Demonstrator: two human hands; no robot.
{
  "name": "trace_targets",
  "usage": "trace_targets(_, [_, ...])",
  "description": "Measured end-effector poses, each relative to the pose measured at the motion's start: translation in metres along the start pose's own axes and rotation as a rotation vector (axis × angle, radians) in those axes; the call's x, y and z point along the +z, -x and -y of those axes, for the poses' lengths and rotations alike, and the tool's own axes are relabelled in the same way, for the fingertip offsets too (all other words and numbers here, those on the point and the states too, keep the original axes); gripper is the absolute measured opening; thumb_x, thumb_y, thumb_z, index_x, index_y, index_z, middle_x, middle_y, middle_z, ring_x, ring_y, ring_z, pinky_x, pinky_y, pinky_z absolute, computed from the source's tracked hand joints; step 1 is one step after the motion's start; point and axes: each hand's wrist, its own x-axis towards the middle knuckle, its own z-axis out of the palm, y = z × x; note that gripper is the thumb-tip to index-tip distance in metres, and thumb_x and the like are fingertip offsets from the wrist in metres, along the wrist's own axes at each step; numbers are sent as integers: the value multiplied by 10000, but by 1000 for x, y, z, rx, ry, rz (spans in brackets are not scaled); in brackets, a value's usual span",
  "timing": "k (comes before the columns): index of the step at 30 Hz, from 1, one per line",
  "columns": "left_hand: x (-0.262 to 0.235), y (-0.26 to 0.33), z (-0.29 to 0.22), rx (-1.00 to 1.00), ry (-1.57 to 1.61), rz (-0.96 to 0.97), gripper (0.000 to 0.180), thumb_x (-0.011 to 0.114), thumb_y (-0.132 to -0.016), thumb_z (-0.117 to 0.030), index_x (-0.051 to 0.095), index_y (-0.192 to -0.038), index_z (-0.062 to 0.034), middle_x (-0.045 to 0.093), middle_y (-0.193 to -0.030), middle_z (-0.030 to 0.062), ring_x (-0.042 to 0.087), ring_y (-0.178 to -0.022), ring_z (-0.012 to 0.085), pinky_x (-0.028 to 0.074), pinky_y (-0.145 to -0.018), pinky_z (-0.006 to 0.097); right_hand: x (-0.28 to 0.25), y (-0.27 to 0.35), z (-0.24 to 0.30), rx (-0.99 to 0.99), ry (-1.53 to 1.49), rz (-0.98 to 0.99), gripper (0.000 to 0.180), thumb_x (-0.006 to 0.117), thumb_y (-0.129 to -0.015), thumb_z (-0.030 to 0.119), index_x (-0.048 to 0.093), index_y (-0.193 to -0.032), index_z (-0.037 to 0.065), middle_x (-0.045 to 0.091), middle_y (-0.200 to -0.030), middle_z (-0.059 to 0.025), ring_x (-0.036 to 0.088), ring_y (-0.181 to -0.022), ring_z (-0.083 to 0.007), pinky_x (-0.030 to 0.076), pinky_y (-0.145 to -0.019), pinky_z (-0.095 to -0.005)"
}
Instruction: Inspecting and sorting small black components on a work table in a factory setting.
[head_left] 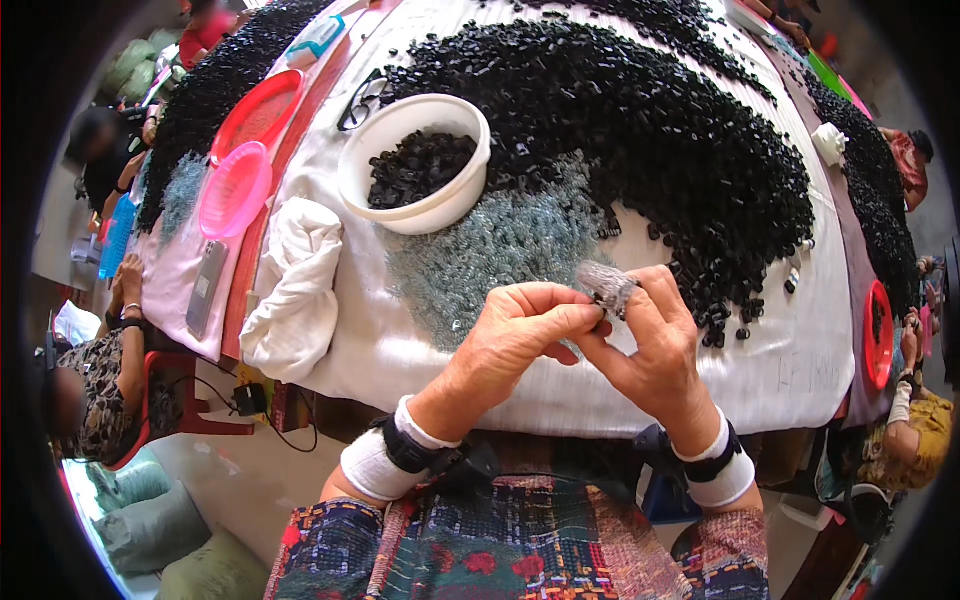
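Observation:
My left hand (520,335) and my right hand (655,345) meet above the near edge of the table, fingertips together. They pinch a small cluster of clear, glassy pieces (607,287), held mostly by my right thumb and fingers. Just beyond lies a spread of clear greyish small pieces (490,250) on the white cloth (780,370). A large heap of small black pieces (650,120) covers the far part of the cloth. A white bowl (395,205) partly filled with black pieces stands to the left of the heap.
A bunched white cloth (295,290) lies at the table's left edge. Farther left are a pink basket (235,190), a red basket (258,112) and a phone (206,288). Black-framed glasses (360,100) lie by the bowl. Other people sit at left (100,370) and right (925,420).

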Motion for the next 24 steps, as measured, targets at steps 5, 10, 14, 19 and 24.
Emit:
trace_targets(5, [1, -1, 1, -8, -49, 5, 180, 649, -881, -156, 667, -981, -7, 685, -895, 72, 649, -794, 116, 531, -683, 250, -6, 4, -1, 2, 51, 69, 292, 763, -628, 39, 620, -872, -36, 569, -835, -135, 557, -718, -296, 473, -581, -366])
trace_targets(10, [6, 1, -2, -8, -126, 47, 218, 658, -873, -228, 688, -957, -30, 679, -857, 19, 612, -756, 72, 504, -624, 220, -11, -1, 2, -74, 79, 48, 265, 760, -619, 31, 622, -835, -36, 572, -792, -132, 559, -686, -285, 473, -565, -361])
trace_targets(14, [3, 2, -2, -2, -109, 33, 191, 639, -893, -190, 668, -971, -19, 677, -902, 55, 638, -784, 104, 532, -656, 248, -9, -2, 2, -54, 48, 98, 320, 747, -651, 54, 620, -928, -45, 579, -863, -153, 574, -757, -309, 487, -632, -371])
trace_targets(19, [-9, -7, -22, 91, -21, -150, 230, 641, -891, -289, 676, -945, -68, 688, -884, 48, 651, -727, 117, 532, -595, 249, -17, -3, -8, 122, 13, 49, 403, 725, -727, 97, 579, -1067, -61, 573, -934, -190, 580, -827, -352, 488, -702, -393])
trace_targets(24, [-55, -15, -63, 294, 159, -355, 274, 596, -923, -294, 624, -1042, -49, 692, -983, 101, 682, -762, 178, 570, -587, 295, -17, -21, -22, 372, -241, -80, 237, 655, -798, 41, 627, -1029, -3, 589, -826, -106, 592, -664, -180, 478, -606, -284])
